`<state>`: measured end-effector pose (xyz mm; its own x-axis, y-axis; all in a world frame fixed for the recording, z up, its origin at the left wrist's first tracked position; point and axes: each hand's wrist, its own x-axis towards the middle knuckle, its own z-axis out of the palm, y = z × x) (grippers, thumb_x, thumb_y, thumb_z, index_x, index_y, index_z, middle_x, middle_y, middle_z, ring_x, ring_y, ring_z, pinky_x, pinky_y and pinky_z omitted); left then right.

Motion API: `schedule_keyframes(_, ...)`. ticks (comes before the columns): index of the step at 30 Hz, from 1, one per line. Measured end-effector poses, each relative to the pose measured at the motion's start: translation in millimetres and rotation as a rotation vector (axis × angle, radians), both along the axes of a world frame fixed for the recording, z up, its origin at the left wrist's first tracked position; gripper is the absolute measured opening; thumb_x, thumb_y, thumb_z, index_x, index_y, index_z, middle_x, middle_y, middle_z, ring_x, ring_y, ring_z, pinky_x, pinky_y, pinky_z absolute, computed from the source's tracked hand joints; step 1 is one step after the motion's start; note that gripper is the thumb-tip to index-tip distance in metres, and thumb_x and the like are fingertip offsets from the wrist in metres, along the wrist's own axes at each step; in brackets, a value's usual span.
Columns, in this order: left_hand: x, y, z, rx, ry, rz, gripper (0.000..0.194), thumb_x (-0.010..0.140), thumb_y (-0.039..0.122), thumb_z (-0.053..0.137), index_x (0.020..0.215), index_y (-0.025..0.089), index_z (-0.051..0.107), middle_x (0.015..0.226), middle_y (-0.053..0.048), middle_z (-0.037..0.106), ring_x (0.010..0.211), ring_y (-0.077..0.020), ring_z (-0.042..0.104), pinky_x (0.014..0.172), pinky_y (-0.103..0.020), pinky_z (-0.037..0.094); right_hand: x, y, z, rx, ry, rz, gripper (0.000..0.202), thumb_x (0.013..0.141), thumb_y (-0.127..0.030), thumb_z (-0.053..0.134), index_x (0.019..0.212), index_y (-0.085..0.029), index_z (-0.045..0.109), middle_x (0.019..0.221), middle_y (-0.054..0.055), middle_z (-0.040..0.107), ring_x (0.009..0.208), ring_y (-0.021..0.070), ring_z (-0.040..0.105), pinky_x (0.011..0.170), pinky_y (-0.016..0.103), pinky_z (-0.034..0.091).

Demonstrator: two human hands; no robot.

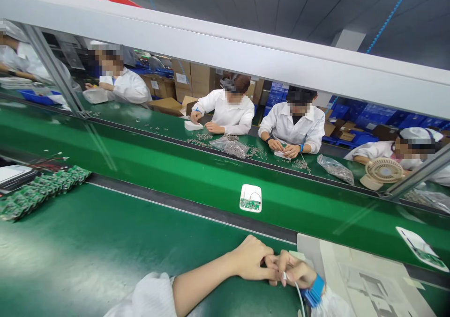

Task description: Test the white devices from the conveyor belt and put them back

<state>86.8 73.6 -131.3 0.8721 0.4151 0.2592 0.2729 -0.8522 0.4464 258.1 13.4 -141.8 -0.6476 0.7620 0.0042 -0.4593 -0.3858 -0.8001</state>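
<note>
— Both hands pinch together low at the near table edge: left hand curled shut, right hand closed on a thin white wire. Whether the left grip has the wire too, I can't tell.

— What's around them?

— Left, a heap of green circuit boards; mid-belt, a white housing; right, paper sheets.

— Risk?

— That wire's fine, I'd judge; a hard tug could kink it, or it slips loose.

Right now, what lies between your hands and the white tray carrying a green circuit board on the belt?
Head view: only bare green mat and the dark belt-edge strip separate the hands from the white tray.
</note>
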Motion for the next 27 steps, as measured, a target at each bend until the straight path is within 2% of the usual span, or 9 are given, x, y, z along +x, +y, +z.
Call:
schedule_keyframes(3,0.8,-1.0,0.8,0.02,0.011,0.021,0.04,0.074,0.051,0.054,0.055,0.017,0.045,0.053,0.004,0.057,0.047,-0.0112,0.051,0.047,-0.024,0.019,-0.5,-1.3,-1.9,-0.006,0.033,-0.012,0.013,0.06,-0.021,0.075,0.066,-0.012,0.068,0.076,0.004,0.052,0.064,0.0124,0.05,0.063,0.03,0.039)
schedule_keyframes(8,1.5,-0.4,1.7,0.041,0.062,0.027,0.036,0.073,0.048,0.055,0.054,0.017,0.049,0.053,0.003,0.059,0.048,-0.0124,0.053,0.047,-0.025,0.019,-0.2,-1.4,-5.1,0.037,-0.003,-0.018,0.016,0.06,-0.024,0.076,0.067,-0.013,0.067,0.074,0.003,0.053,0.069,0.0152,0.053,0.067,0.032,0.042)
schedule_keyframes(14,2.3,0.9,0.6,-0.006,0.103,0.002,0.038,0.066,0.052,0.058,0.05,0.018,0.052,0.045,0.004,0.055,0.043,-0.0106,0.05,0.046,-0.024,0.023,-0.8,0.3,-1.2,0.065,-0.082,0.063,0.022,0.058,-0.03,0.078,0.066,-0.011,0.071,0.074,0.001,0.048,0.067,0.0129,0.052,0.065,0.028,0.04)
schedule_keyframes(18,1.5,-0.2,3.0,-0.012,0.064,0.003,0.049,0.061,0.064,0.056,0.048,0.018,0.05,0.042,0.004,0.051,0.039,-0.0085,0.044,0.046,-0.023,0.022,0.2,1.3,-1.8,0.051,-0.073,0.08,0.022,0.055,-0.029,0.079,0.066,-0.012,0.071,0.071,0.0,0.045,0.059,0.0093,0.046,0.058,0.026,0.038)
schedule_keyframes(22,0.9,-0.4,5.2,-0.018,0.095,-0.011,0.058,0.055,0.074,0.054,0.046,0.017,0.049,0.038,0.003,0.047,0.037,-0.0077,0.039,0.045,-0.023,0.021,0.5,2.1,-0.8,0.098,-0.093,0.063,0.024,0.056,-0.032,0.077,0.065,-0.011,0.071,0.063,0.0,0.048,0.059,0.0103,0.042,0.055,0.025,0.031)
schedule_keyframes(27,0.3,0.5,5.1,-0.032,0.103,-0.02,0.053,0.062,0.069,0.054,0.048,0.017,0.051,0.041,0.004,0.048,0.038,-0.0074,0.039,0.047,-0.023,0.022,0.4,1.7,-0.6,0.105,-0.068,0.038,0.021,0.057,-0.033,0.075,0.063,-0.013,0.07,0.06,0.0,0.046,0.058,0.0108,0.04,0.059,0.027,0.028)
